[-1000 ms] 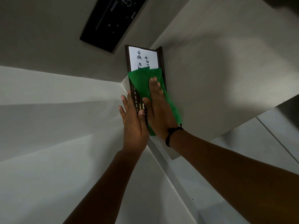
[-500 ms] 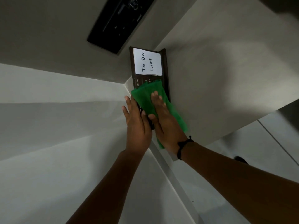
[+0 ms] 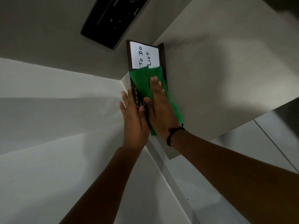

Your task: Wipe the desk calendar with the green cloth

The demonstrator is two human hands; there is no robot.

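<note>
The desk calendar (image 3: pixel 129 62) is a dark brown frame standing on a pale surface against the wall, with a white "To Do List" card (image 3: pixel 144 54) at its far end and month labels along its edge. The green cloth (image 3: pixel 142 81) lies flat over the calendar's middle and near part, reaching the card's lower edge. My right hand (image 3: pixel 160 109) presses flat on the cloth, fingers pointing toward the card. My left hand (image 3: pixel 134 120) holds the calendar's left edge, thumb on its face and fingers behind. The calendar's near end is hidden by both hands.
A black rectangular device (image 3: pixel 111 20) sits on the grey wall above left of the calendar. The pale surface (image 3: pixel 226 78) spreads to the right and ends at an edge near my right wrist. A white wall (image 3: pixel 56 126) runs along the left.
My right hand has pushed the cloth up along the calendar toward the card again, after drawing it back half a second ago. The left hand kept its hold on the edge.
</note>
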